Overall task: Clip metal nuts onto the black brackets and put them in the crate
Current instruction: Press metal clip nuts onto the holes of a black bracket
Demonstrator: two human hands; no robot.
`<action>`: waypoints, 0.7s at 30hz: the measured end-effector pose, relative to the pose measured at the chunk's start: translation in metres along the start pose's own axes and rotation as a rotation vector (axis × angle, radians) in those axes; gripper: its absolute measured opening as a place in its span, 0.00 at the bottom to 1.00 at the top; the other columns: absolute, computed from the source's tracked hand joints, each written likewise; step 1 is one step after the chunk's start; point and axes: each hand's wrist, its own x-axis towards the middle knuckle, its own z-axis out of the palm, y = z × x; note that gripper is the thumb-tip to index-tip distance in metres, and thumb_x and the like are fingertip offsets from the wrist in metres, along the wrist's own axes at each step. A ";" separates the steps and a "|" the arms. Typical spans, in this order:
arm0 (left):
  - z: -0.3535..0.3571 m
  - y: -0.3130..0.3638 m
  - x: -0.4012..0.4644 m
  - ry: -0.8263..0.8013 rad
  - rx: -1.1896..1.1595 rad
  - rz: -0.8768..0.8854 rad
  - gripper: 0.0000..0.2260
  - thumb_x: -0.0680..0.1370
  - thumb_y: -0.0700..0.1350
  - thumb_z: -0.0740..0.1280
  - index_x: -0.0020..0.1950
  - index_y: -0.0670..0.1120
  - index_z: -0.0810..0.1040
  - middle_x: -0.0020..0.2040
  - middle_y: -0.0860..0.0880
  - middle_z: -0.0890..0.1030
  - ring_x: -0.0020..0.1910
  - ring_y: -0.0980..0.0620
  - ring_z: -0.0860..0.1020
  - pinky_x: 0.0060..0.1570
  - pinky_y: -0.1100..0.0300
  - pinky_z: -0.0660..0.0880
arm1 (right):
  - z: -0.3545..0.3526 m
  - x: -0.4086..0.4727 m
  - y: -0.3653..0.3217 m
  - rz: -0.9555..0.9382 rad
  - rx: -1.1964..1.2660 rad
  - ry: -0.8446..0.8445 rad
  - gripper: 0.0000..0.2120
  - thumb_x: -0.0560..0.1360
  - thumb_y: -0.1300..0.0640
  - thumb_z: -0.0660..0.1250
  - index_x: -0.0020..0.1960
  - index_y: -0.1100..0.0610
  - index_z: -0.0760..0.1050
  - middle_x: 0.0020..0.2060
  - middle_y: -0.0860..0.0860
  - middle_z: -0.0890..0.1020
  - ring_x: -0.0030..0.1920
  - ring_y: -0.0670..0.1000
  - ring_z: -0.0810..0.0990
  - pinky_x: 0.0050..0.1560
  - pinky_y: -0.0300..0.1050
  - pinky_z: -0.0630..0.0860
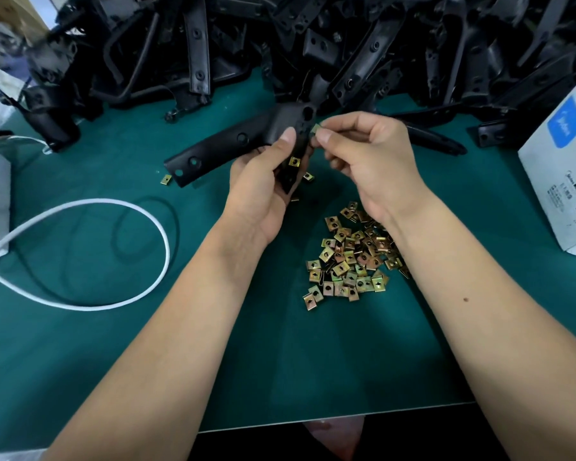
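Loose nuts (353,257) are heaped near; a bracket (246,141) with one nut fitted is gripped by the left hand (263,184), another nut (315,128) pinched by the right hand (366,154); many brackets (313,38) are left.

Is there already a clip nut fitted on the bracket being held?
Yes, one brass-coloured clip nut sits clipped on the black bracket held in the left hand.

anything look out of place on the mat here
Yes, slightly. A stray nut lies alone on the green mat, by the far end of the bracket that the left hand holds, away from the main nut pile. Two more lie loose under the bracket.
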 end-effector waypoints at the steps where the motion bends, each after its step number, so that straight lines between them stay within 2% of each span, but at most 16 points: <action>1: -0.001 0.000 0.000 -0.004 0.003 -0.002 0.16 0.81 0.38 0.70 0.67 0.33 0.77 0.52 0.42 0.86 0.48 0.50 0.86 0.49 0.59 0.82 | 0.000 0.000 0.000 -0.005 -0.002 0.003 0.04 0.75 0.65 0.75 0.50 0.61 0.84 0.42 0.57 0.87 0.36 0.46 0.80 0.37 0.38 0.75; 8: -0.002 0.001 0.000 0.019 0.032 0.004 0.18 0.79 0.40 0.73 0.67 0.35 0.78 0.54 0.43 0.86 0.51 0.49 0.85 0.50 0.59 0.81 | 0.001 -0.001 0.000 -0.070 -0.031 0.021 0.04 0.74 0.67 0.76 0.47 0.61 0.84 0.36 0.51 0.85 0.36 0.45 0.80 0.37 0.38 0.76; 15: -0.003 0.000 0.001 -0.002 0.029 -0.011 0.08 0.79 0.41 0.73 0.56 0.39 0.82 0.50 0.45 0.87 0.47 0.51 0.86 0.48 0.60 0.81 | 0.002 -0.002 -0.001 -0.065 -0.025 0.021 0.04 0.74 0.66 0.76 0.46 0.60 0.84 0.35 0.50 0.85 0.36 0.45 0.80 0.39 0.39 0.76; 21: -0.002 0.001 0.000 0.006 0.008 -0.019 0.13 0.79 0.40 0.73 0.62 0.37 0.80 0.51 0.45 0.86 0.46 0.51 0.85 0.47 0.60 0.81 | 0.000 -0.001 0.001 -0.003 0.047 -0.017 0.04 0.75 0.67 0.75 0.46 0.59 0.84 0.39 0.51 0.86 0.39 0.47 0.81 0.42 0.43 0.79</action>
